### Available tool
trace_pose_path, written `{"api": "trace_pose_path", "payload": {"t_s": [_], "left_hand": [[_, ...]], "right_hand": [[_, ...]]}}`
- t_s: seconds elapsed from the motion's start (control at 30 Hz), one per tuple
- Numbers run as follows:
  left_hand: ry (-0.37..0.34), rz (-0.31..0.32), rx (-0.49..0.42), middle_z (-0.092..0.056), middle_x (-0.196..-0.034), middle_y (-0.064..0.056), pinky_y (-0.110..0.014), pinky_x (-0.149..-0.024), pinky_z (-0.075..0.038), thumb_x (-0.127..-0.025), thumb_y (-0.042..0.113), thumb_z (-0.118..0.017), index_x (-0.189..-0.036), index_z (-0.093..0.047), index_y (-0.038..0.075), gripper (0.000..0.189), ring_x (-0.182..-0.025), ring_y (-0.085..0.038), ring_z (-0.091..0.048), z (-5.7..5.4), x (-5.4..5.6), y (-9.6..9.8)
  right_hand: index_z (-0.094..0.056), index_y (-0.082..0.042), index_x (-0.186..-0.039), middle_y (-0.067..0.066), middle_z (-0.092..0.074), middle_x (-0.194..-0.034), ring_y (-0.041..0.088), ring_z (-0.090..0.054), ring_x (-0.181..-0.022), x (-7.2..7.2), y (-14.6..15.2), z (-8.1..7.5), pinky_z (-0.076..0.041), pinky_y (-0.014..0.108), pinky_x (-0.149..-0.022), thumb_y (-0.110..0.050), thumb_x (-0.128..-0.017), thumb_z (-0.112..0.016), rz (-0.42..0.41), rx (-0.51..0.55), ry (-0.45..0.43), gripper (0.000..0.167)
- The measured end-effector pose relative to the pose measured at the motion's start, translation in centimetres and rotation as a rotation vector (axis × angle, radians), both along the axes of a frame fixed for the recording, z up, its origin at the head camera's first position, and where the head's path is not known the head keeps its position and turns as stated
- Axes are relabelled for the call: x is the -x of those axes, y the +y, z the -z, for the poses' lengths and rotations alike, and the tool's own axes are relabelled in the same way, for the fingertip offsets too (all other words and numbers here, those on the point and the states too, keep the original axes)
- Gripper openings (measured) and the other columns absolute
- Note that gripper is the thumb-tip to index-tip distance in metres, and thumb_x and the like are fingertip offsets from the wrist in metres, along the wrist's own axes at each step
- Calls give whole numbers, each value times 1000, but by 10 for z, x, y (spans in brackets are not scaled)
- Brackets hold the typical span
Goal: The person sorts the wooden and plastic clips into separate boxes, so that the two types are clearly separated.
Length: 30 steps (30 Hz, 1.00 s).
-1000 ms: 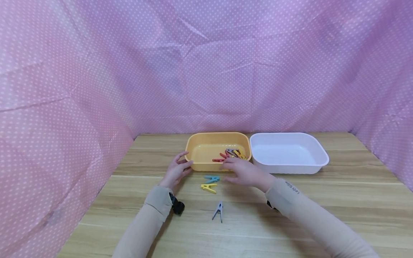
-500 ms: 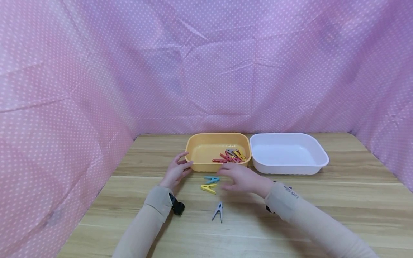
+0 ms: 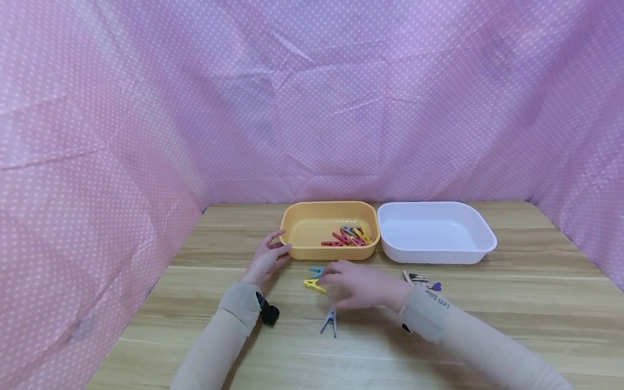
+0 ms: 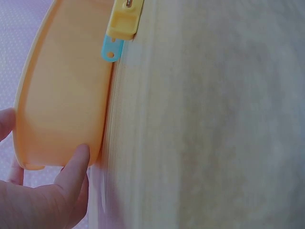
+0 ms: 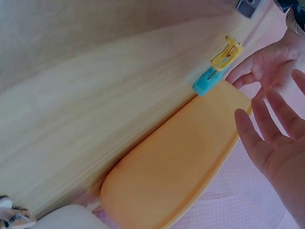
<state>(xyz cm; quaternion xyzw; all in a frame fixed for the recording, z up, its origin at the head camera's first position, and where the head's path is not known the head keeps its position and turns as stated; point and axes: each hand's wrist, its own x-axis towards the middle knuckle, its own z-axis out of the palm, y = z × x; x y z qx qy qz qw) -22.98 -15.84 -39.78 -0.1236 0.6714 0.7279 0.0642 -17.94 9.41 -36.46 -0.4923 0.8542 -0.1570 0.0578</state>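
Head view: the left hand (image 3: 265, 257) grips the left end of a yellow-orange rectangular plastic tray (image 3: 312, 253); the right hand (image 3: 363, 284) has its fingers loosely spread, a yellow plastic clothespin (image 3: 311, 283) and turquoise plastic clothespin (image 3: 316, 270) to their left, a grey V-shaped clothespin (image 3: 331, 316) just below

- Before you on the table (image 3: 526, 319), the left tray (image 3: 329, 253) and right tray (image 3: 431, 257) stand side by side, the curtain (image 3: 312, 108) behind.
- A clip pile (image 3: 348, 236) lies in the left tray's right part.
- Your left hand (image 3: 265, 260) is at that tray's left front corner.
- In front of it lie a far clip (image 3: 314, 270), then a middle clip (image 3: 314, 286); your right hand (image 3: 361, 285) is right of them.
- Nearest you lies a single clip (image 3: 329, 323).
- A clip cluster (image 3: 414, 278) lies in front of the right tray.
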Motion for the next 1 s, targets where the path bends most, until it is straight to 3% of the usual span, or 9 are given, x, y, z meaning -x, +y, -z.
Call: {"api": "trace_pose_path", "payload": {"t_s": [0.2,0.5,0.77,1.0], "left_hand": [[-10,-9,-3,-40,-122,-15,-37,-98,-46,-92,0,-57,-142,-41,12,54,-98,-19,-53,-1,2,0],[-17,-21,-8,-41,-120,-15,-38,-99,-46,-92,0,-57,-140,-42,13,52,-98,-19,-54,-4,2,0],[-31,-13,4,-40,-124,-16,-40,-101,-44,-92,1,-58,-142,-41,13,54,-100,-20,-53,-4,0,0],[-13,-3,1,-39,-123,-16,-42,-102,-43,-92,1,-59,-142,-40,12,55,-102,-21,-53,-4,-1,-1]], "right_hand": [[-57,-14,-127,7,-52,-128,20,-49,-119,-2,-2,0,-43,36,-102,-36,-82,-73,-69,21,49,53],[-54,-18,-131,7,-48,-136,21,-46,-124,-6,-5,-1,-41,39,-104,-40,-82,-72,-69,-50,-18,56],[-54,-21,-131,5,-47,-136,17,-46,-121,-12,-8,-1,-43,34,-102,-41,-82,-72,-92,-96,-63,56],[-53,-22,-132,8,-46,-138,20,-46,-124,-14,-10,2,-41,36,-104,-46,-80,-72,-91,-104,-51,60]]}}
